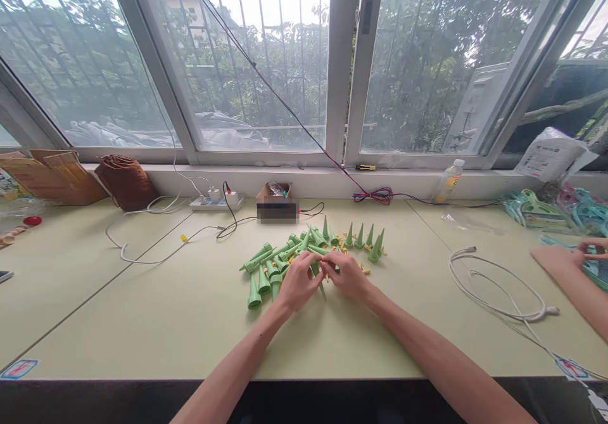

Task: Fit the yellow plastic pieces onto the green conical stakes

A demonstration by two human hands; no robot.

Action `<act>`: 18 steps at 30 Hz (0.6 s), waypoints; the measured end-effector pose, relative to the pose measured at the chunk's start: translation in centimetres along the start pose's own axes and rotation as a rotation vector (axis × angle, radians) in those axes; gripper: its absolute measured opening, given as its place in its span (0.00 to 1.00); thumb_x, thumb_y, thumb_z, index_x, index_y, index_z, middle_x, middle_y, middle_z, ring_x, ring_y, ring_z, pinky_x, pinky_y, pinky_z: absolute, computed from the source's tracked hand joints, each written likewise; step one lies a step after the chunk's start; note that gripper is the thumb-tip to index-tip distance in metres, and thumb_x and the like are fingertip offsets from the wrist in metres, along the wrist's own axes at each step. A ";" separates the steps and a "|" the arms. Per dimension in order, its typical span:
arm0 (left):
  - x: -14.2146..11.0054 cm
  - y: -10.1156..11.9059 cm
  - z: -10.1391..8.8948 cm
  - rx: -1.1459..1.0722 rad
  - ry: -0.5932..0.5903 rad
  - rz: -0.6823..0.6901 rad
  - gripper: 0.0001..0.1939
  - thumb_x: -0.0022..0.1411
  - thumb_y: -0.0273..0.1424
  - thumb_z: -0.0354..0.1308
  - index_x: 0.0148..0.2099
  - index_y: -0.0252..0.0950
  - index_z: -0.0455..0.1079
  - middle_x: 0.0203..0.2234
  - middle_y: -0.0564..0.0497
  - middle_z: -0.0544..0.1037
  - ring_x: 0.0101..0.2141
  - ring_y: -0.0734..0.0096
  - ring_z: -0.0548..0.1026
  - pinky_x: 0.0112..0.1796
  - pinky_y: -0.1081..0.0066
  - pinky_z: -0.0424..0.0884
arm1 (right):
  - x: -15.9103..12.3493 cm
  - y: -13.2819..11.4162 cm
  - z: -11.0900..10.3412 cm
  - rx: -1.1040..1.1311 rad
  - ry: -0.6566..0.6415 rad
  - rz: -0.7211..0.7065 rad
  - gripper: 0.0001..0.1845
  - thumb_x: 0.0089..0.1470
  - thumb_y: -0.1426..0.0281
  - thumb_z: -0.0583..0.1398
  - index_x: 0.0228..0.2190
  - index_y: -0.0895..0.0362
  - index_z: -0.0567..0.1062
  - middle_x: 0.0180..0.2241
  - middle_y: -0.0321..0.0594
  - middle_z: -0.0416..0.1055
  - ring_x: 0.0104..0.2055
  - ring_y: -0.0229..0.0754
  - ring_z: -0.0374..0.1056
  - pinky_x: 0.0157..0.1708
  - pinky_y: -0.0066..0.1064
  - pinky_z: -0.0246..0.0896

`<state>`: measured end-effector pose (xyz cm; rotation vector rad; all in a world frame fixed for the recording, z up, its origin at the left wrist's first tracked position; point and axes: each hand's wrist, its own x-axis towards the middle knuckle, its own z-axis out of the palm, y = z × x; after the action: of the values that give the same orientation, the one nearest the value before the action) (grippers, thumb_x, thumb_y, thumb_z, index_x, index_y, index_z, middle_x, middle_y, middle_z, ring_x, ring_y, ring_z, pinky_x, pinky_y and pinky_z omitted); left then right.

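Hidden, Blurred, Cut Off

Beside the heap of pale-green plastic cones (254, 297), the left hand (300, 279) and right hand (346, 273) hide one cone's upper end. Behind the heap, a dark box (278, 211) is pixelated. Far right of it, a co-worker's forearm (565, 270) is cut off.

The person's left hand (300, 282) and right hand (346, 276) are bare, with slender fingers. The left forearm (232, 367), marked by a small dark spot (261, 334), and right forearm (427, 348) are uncovered, both slim.

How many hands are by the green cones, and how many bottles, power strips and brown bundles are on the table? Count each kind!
Hands by the green cones: 2 (left hand, right hand)
Bottle: 1
Power strip: 1
Brown bundle: 1
Total: 5
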<state>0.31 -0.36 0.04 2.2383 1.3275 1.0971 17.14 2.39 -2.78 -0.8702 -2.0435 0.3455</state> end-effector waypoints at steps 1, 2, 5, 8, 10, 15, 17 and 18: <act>0.0 0.0 0.0 -0.005 0.007 0.002 0.07 0.62 0.31 0.55 0.41 0.37 0.73 0.34 0.49 0.74 0.23 0.75 0.69 0.29 0.70 0.69 | 0.0 0.0 0.0 -0.001 0.004 0.002 0.12 0.64 0.70 0.54 0.28 0.55 0.72 0.24 0.36 0.68 0.26 0.38 0.62 0.27 0.29 0.56; 0.0 0.0 0.0 -0.012 0.013 0.002 0.08 0.62 0.31 0.55 0.42 0.37 0.73 0.35 0.49 0.74 0.23 0.75 0.69 0.29 0.70 0.69 | 0.0 0.1 0.1 -0.001 0.008 0.004 0.12 0.64 0.70 0.54 0.28 0.55 0.72 0.24 0.36 0.69 0.26 0.38 0.62 0.27 0.29 0.56; 0.0 -0.2 0.1 -0.035 0.025 -0.007 0.09 0.63 0.33 0.55 0.44 0.37 0.72 0.37 0.49 0.75 0.23 0.75 0.70 0.29 0.71 0.70 | 0.0 0.3 0.3 0.017 0.021 0.003 0.12 0.65 0.69 0.54 0.30 0.55 0.73 0.26 0.37 0.71 0.27 0.39 0.64 0.28 0.29 0.58; 0.0 -0.4 0.3 -0.057 0.029 -0.017 0.09 0.63 0.33 0.56 0.45 0.37 0.71 0.39 0.49 0.75 0.24 0.76 0.70 0.28 0.72 0.70 | 0.0 0.4 0.4 0.041 0.041 0.002 0.10 0.65 0.68 0.54 0.33 0.55 0.74 0.28 0.39 0.72 0.29 0.40 0.66 0.30 0.30 0.60; 0.1 -0.6 0.4 -0.068 0.031 -0.018 0.10 0.63 0.32 0.56 0.46 0.37 0.70 0.40 0.49 0.74 0.24 0.77 0.71 0.28 0.73 0.70 | -0.1 0.4 0.4 0.047 0.055 0.001 0.10 0.65 0.68 0.55 0.34 0.55 0.74 0.28 0.39 0.72 0.30 0.40 0.66 0.31 0.30 0.61; 0.1 -1.1 0.4 -0.077 0.036 -0.015 0.11 0.62 0.31 0.57 0.47 0.37 0.69 0.41 0.49 0.74 0.25 0.78 0.71 0.28 0.73 0.71 | -0.2 0.5 0.4 0.061 0.063 0.001 0.09 0.64 0.68 0.56 0.36 0.55 0.76 0.30 0.39 0.70 0.30 0.39 0.66 0.30 0.30 0.61; 0.1 -1.1 0.4 -0.079 0.038 -0.018 0.11 0.62 0.31 0.58 0.47 0.37 0.69 0.41 0.49 0.74 0.25 0.77 0.71 0.29 0.73 0.71 | -0.2 0.5 0.4 0.078 0.063 0.002 0.08 0.64 0.68 0.56 0.37 0.54 0.76 0.31 0.39 0.71 0.30 0.39 0.66 0.28 0.29 0.61; 0.1 -1.1 0.4 -0.081 0.040 -0.019 0.11 0.62 0.30 0.58 0.47 0.37 0.69 0.41 0.49 0.74 0.25 0.77 0.71 0.29 0.73 0.71 | -0.2 0.5 0.4 0.085 0.065 0.001 0.08 0.64 0.68 0.56 0.38 0.54 0.76 0.32 0.40 0.71 0.30 0.39 0.67 0.28 0.29 0.62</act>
<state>-0.04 0.34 -0.89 2.1525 1.2933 1.1730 17.07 2.65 -3.40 -0.8208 -1.9543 0.3966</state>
